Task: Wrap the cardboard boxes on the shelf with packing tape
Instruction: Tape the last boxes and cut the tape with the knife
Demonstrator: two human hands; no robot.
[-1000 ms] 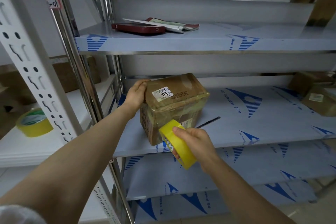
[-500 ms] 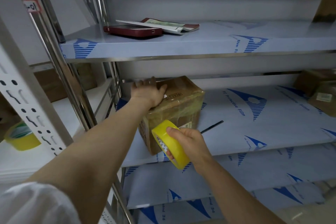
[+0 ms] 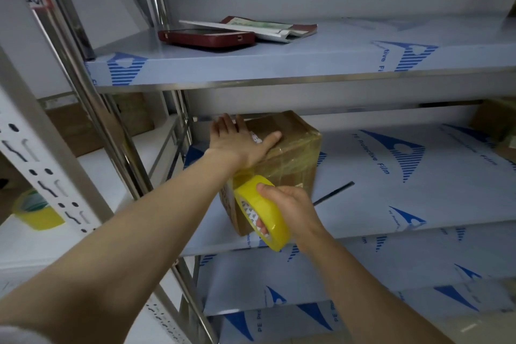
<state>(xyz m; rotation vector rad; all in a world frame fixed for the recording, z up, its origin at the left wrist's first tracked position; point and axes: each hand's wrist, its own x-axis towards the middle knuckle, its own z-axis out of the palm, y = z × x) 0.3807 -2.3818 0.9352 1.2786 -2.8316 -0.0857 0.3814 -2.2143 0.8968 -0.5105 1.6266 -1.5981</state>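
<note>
While flat atop box (image 3: 290, 153), left hand (image 3: 237, 145); right grip (image 3: 291, 208) round tape (image 3: 275, 220) at shelf (image 3: 391, 220) edge.

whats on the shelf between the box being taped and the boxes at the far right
Head view: only a thin black rod lies there, close to the cardboard box; the shelf beyond it, up to the right-hand boxes, is bare printed film.

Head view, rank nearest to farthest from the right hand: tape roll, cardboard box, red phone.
1. Tape roll, gripped in the right hand.
2. Cardboard box, just behind it.
3. Red phone, up left on the upper shelf.
</note>
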